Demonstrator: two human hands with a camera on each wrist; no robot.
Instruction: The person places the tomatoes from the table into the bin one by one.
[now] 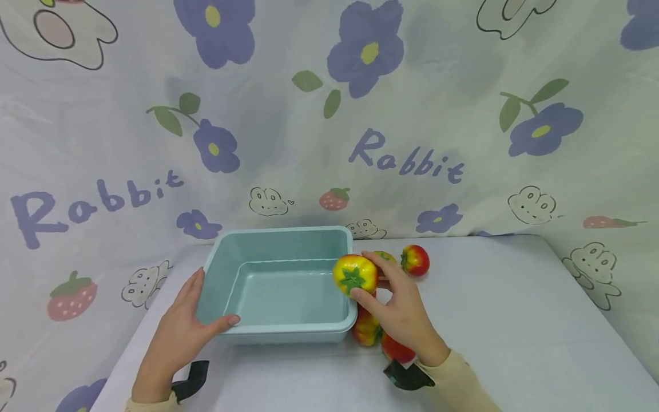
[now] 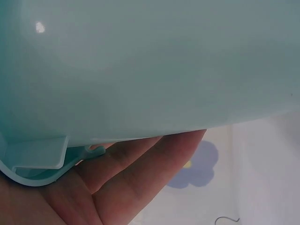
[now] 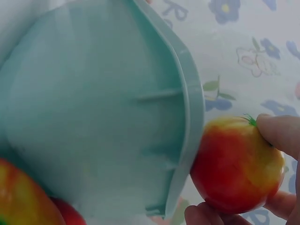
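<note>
- We hold a yellow and red fruit [image 1: 355, 274] in the right hand [image 1: 404, 312], its thumb and fingers clamped on either side, and in the head view it overlaps the right rim of the tub [image 1: 288, 328]; whether it touches that rim we cannot tell
- Our left hand [image 1: 180, 335] grips the tub at its near left corner, the thumb over the rim and the other fingers along the outer left wall
- The fruit looks glossy, so we could lose it if the pinch loosens, and it might then drop outside the right wall
- Carried too low, it could catch the rim and be knocked from our fingers
- Below the right hand, a mottled fruit [image 1: 366, 330] and a red fruit [image 1: 399, 348] lie close by the tub; a brush of our wrist could set them rolling
- Farther off, a far red fruit [image 1: 415, 260] sits near a partly hidden fruit [image 1: 383, 255], both also likely to roll if bumped
- If our left grip pushes unevenly, the tub may slide, as the pale desk [image 1: 515, 303] looks flat and smooth
- Behind the desk hangs a pale curtain [image 1: 288, 143] printed with purple flowers, rabbits, strawberries and the word Rabbit
</note>
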